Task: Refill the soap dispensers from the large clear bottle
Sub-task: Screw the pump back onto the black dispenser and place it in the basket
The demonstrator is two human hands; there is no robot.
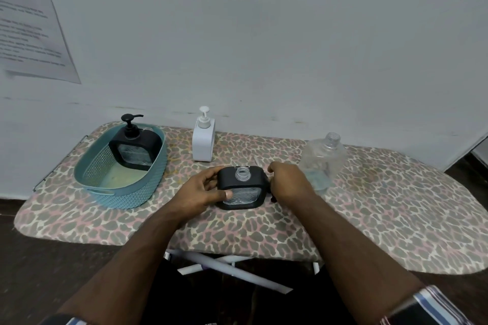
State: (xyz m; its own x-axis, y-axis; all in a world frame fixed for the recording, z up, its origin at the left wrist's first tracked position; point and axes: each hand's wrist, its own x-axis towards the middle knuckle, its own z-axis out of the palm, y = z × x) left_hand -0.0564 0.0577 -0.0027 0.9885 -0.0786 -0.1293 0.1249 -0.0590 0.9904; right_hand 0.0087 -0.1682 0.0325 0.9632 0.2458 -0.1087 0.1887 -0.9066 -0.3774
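Head view: both hands at an open black dispenser on the table
The left hand (203, 187) clamps the uncapped black dispenser (241, 184); the right hand (287, 179) rests closed beside it, its grip hidden. The large clear bottle (323, 158) stands just beyond the right hand

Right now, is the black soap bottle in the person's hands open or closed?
Open. The black dispenser has no pump on top; its bare clear threaded neck shows. The left hand steadies it.
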